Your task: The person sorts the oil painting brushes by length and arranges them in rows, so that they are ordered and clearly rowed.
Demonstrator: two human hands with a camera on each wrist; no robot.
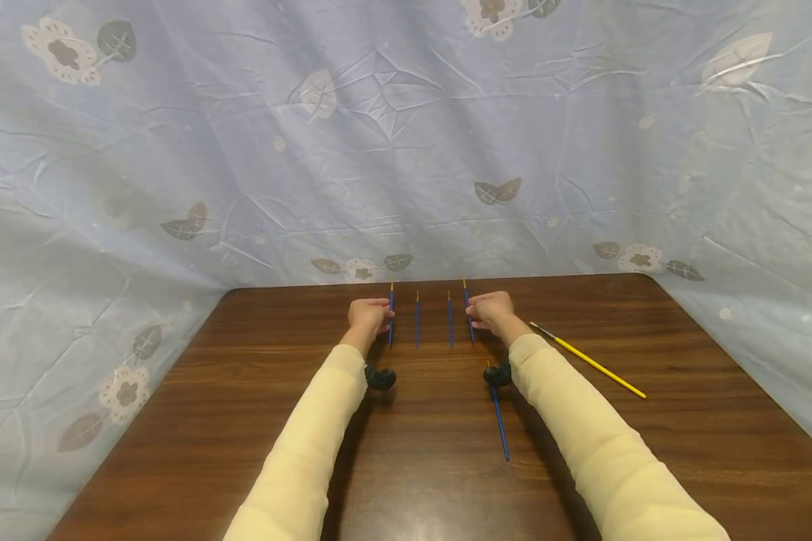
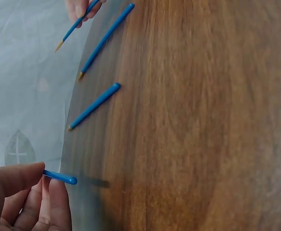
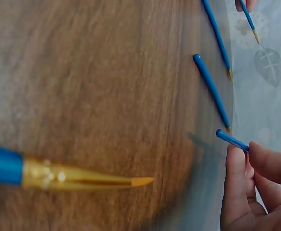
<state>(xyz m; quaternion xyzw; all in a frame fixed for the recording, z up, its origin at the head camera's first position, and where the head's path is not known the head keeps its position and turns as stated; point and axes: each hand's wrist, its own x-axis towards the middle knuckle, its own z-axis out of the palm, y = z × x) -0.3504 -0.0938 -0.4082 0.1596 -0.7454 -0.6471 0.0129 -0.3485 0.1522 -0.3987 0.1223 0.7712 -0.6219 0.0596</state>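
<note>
Near the table's far edge my left hand (image 1: 371,314) pinches a thin blue paintbrush (image 1: 391,315) between thumb and fingers, its gold end pointing away from me. My right hand (image 1: 491,309) pinches a similar blue paintbrush (image 1: 468,312) the same way. Between the hands, two more blue paintbrushes (image 1: 417,321) (image 1: 450,321) lie side by side on the wood. In the left wrist view, the left hand's brush (image 2: 61,176) shows its rounded blue handle end, held above the table with a shadow beneath. The right wrist view shows the right hand's brush (image 3: 232,139) likewise raised.
Another blue paintbrush (image 1: 501,424) lies below my right wrist, partly hidden by a black wrist device (image 1: 497,375). A yellow paintbrush (image 1: 598,367) lies slanted right of the right forearm. A floral cloth (image 1: 406,150) hangs behind the brown table (image 1: 419,466).
</note>
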